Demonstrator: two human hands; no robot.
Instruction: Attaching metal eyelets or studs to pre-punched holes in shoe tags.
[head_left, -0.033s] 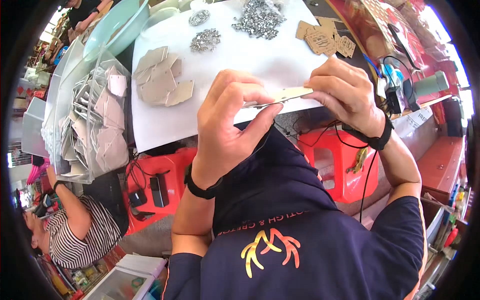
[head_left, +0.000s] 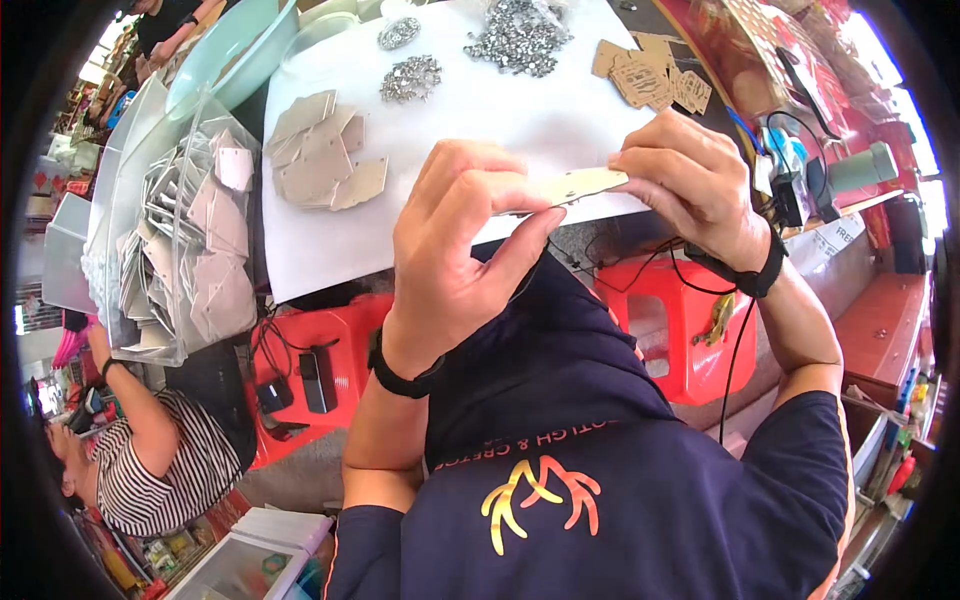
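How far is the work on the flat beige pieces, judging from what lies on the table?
Done, apparently: none clearly finished. In hand: the left hand and right hand pinch one thin beige plate by its ends. Left: a loose stack of similar plates on the white sheet, more in the clear bin, and piles of small metal parts untouched.

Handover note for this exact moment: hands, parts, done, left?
Left hand and right hand both pinch one thin flat beige panel, held edge-on above the white sheet.
Loose beige panels lie on the sheet's left; more stand in the clear bin.
Metal fastener piles and brown cutouts at the far edge.
Done and left: cannot tell.
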